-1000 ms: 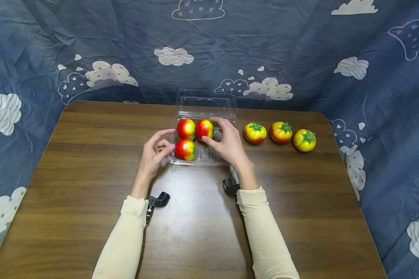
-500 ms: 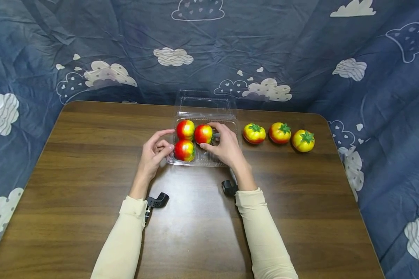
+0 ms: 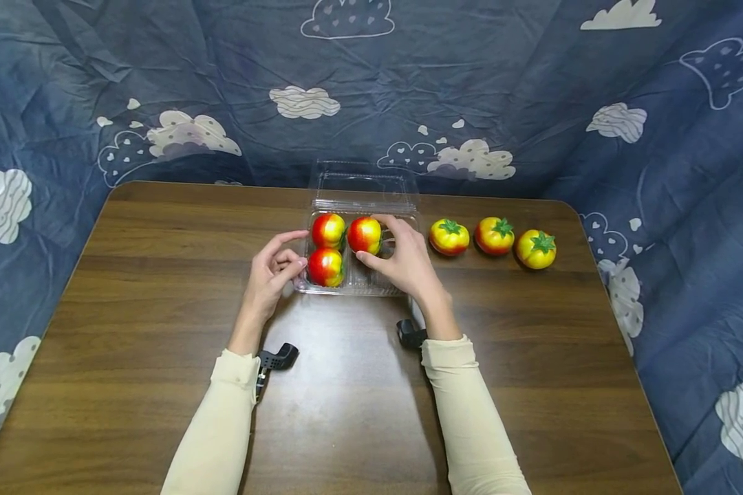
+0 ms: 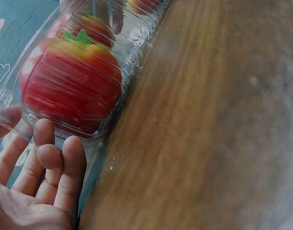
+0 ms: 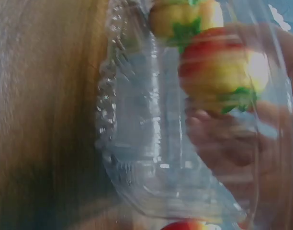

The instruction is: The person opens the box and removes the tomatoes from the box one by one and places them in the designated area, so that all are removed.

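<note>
A clear plastic clamshell box [image 3: 353,289] lies on the table with its lid raised at the back. My right hand [image 3: 406,260] pinches a red and yellow toy tomato [image 3: 364,236] between thumb and fingers, over the back middle of the box. In the right wrist view, its green leaves [image 5: 240,99] face sideways, seen through the plastic. Two more toy tomatoes, a back one [image 3: 328,230] and a front one [image 3: 325,267], sit in the left column. At the box's left side, my left hand [image 3: 266,271] touches the edge with its fingertips, the other fingers loosely bent.
Three toy tomatoes stand in a row right of the box: a near one [image 3: 449,237], a middle one [image 3: 494,236] and a far-right one [image 3: 536,249]. The transparent lid [image 3: 365,185] reaches the table's back edge. A blue cloud-patterned cloth [image 3: 371,89] hangs behind.
My right hand and the tomato it pinches have dipped toward the front, then moved slightly back and right. The left hand stays at the box's left side.
</note>
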Available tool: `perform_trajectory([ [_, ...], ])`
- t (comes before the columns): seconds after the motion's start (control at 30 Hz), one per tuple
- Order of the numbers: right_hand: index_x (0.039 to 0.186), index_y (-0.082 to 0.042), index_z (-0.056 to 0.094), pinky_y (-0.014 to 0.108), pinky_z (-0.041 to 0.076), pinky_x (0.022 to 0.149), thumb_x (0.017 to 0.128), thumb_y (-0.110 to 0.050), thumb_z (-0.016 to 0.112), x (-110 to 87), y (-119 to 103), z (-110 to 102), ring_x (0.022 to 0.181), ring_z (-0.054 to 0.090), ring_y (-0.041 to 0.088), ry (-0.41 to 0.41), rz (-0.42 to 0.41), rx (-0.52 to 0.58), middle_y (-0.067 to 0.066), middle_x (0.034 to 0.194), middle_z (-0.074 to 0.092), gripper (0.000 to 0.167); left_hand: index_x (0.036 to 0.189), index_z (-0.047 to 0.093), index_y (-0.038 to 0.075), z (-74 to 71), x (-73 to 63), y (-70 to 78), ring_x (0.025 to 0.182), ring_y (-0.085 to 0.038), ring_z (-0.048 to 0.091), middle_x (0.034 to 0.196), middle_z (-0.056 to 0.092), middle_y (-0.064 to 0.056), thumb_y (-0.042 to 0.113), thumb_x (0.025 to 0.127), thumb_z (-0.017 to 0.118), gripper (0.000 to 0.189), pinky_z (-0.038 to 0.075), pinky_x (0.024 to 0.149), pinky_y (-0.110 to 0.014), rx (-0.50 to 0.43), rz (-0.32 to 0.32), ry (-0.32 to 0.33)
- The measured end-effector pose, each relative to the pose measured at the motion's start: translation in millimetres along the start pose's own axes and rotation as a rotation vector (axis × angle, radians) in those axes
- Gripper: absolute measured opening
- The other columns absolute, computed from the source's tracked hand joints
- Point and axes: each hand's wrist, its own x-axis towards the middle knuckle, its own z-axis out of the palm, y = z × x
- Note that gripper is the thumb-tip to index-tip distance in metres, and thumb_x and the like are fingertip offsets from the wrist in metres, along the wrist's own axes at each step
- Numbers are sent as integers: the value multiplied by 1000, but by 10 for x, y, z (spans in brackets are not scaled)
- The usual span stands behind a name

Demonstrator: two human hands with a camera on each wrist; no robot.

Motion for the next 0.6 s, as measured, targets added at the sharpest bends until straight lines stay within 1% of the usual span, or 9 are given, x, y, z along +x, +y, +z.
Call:
perform_trajectory([
  [0.13,142,-13,63,48,50,99,85,-44,86,-17,19,-24,114,63,31,55,-44,8,9,132,68,68,140,61,-3,1,-2,-7,61,-14,60,73,66,-4,-11,94,65,47,51,56,-20,-7,-1,4],
  [0.23,141,-14,64,45,54,94,84,-45,88,-32,23,-17,109,62,27,101,-54,33,8,127,68,69,141,60,-3,0,1,-13,61,-14,60,73,66,-4,-11,94,65,47,51,56,-20,-16,-4,-2],
  [0.47,139,-17,65,39,58,92,82,-45,90,-50,6,2,106,63,23,209,-34,110,7,124,63,68,140,60,-4,-8,5,-19,60,-13,60,73,67,-4,-11,94,65,47,51,55,-20,-18,-1,-2],
  [0.6,140,-18,65,42,60,92,82,-41,90,-62,22,-19,107,63,22,239,-23,142,8,127,61,68,140,60,-4,-4,10,-18,60,-13,60,73,66,-5,-11,94,65,47,51,56,-20,-16,0,-8],
])
